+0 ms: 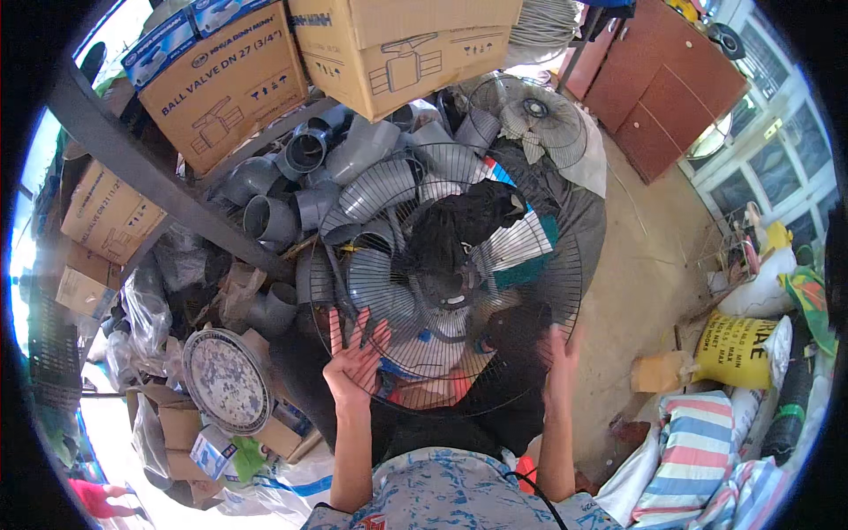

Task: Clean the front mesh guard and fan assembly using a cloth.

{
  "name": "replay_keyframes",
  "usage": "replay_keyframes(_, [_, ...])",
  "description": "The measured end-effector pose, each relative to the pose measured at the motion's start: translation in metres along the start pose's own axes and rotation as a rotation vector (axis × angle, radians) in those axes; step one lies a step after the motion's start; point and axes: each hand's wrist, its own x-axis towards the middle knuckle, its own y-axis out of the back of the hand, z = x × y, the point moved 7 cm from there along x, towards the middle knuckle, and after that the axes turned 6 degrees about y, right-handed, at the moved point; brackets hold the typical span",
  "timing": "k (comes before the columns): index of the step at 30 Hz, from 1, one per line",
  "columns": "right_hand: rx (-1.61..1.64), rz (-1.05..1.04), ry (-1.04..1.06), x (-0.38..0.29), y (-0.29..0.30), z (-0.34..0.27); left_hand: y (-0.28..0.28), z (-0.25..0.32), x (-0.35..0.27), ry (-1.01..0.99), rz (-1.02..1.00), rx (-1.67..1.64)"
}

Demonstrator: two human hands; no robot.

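Note:
A round black wire fan guard spans the space before me, its near rim above my lap. My left hand is at its near left rim, fingers spread apart and thin wires crossing them. At the right rim is my right hand, motion-blurred; whether its fingers close on the wire cannot be made out. A crumpled black cloth covers part of the guard's middle. Just below the cloth shows a dark hub with a small pale mark. Through the wires appear grey plastic pipe fittings.
Grey pipe elbows are heaped beyond the guard, beside another wire fan guard. Cardboard boxes sit on a metal rack at left. A round speckled tray leans below. Striped sacks lie right; a red-brown cabinet stands behind.

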Motion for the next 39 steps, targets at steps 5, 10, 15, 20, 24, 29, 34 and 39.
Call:
replay_keyframes(5, [-0.979,-0.135,0.975,0.009,-0.045,-0.129,-0.002,-0.003,0.000,0.025,-0.048,-0.093])
replay_keyframes(10, [-1.119,-0.206,1.213,0.049,-0.133,-0.135,-0.007,0.035,-0.002,-0.169,0.029,-0.034])
replay_keyframes(15, [-0.869,-0.467,1.284,0.040,-0.210,-0.117,0.009,0.027,-0.008,-0.151,0.080,-0.082])
replay_keyframes(20, [-0.855,-0.454,1.195,0.039,-0.259,-0.079,0.007,0.000,-0.016,-0.033,0.044,-0.035])
replay_keyframes(24, [-0.771,-0.370,1.234,0.041,-0.257,-0.073,0.012,-0.002,-0.019,-0.039,0.015,-0.020])
replay_keyframes(29, [-0.741,-0.318,1.308,0.041,-0.250,-0.073,0.009,-0.007,-0.021,-0.041,0.003,0.014])
replay_keyframes(34, [-0.554,-0.614,1.359,-0.012,-0.243,-0.062,-0.006,-0.006,-0.013,-0.031,0.093,0.012])
replay_keyframes(39, [-0.821,-0.459,1.412,-0.025,-0.219,-0.088,-0.005,-0.006,-0.016,-0.003,0.117,-0.041])
